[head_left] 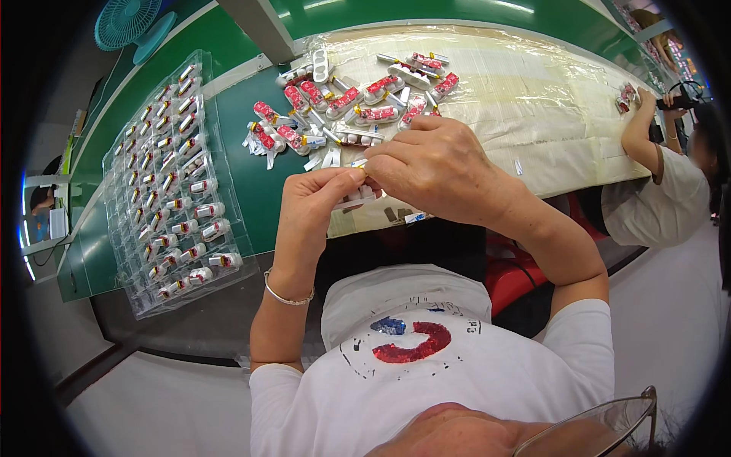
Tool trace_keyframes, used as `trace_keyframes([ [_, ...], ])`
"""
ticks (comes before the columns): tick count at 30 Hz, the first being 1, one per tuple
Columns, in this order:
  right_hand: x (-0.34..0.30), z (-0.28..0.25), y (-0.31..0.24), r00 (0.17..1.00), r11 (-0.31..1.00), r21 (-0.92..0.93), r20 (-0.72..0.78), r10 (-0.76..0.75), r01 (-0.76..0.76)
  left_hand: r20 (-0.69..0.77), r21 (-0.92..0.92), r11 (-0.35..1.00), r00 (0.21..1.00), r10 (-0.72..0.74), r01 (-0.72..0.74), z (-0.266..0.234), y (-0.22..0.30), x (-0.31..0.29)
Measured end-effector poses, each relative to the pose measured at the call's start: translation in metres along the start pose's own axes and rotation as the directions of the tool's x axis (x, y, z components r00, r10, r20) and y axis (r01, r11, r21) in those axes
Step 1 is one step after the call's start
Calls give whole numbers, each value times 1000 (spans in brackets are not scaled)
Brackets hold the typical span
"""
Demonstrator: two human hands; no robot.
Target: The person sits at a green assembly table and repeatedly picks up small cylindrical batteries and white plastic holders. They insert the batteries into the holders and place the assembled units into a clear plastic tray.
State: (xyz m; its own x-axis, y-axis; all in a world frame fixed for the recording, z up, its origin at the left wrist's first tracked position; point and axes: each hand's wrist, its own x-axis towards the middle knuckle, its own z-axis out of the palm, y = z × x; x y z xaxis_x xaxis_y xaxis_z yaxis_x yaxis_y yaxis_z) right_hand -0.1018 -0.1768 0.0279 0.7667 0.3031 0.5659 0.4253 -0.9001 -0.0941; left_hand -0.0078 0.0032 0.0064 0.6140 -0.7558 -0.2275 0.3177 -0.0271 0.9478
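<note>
Above the table's near edge my two hands meet at a small white holder with rounded white pieces (364, 192). My left hand (314, 199) pinches it between thumb and fingers. My right hand (442, 164) has its fingers bent down over its upper end; its fingertips are partly hidden behind the hand, and I cannot make out exactly what they grip. Just beyond lies a heap of similar white oval holders with red printed labels (375, 114), with small silver-and-yellow tubes among them. Loose white strips (331, 158) lie beside the left fingers.
Clear plastic trays (171, 179) at the left hold rows of small packed pieces. Yellowish plastic sheeting (533, 99) covers part of the green tabletop (232, 107). A teal fan (129, 23) stands far left. At the right, a co-worker's arm (644, 129) reaches over the table.
</note>
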Motion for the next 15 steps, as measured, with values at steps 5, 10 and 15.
trace_keyframes([
  [5, 4, 1, -5, 997, 997, -75, 78, 27, -21, -21, 27, 999, 999, 35, -34, -3, -8, 3],
  [10, 0, 7, -1, 984, 980, 95, -10, 176, -175, -36, 17, 1000, 999, 21, -20, -6, -11, 2],
  [15, -5, -1, 7, 799, 534, 729, 29, 601, -428, 34, -49, 999, 999, 13, -11, -6, 0, 1],
])
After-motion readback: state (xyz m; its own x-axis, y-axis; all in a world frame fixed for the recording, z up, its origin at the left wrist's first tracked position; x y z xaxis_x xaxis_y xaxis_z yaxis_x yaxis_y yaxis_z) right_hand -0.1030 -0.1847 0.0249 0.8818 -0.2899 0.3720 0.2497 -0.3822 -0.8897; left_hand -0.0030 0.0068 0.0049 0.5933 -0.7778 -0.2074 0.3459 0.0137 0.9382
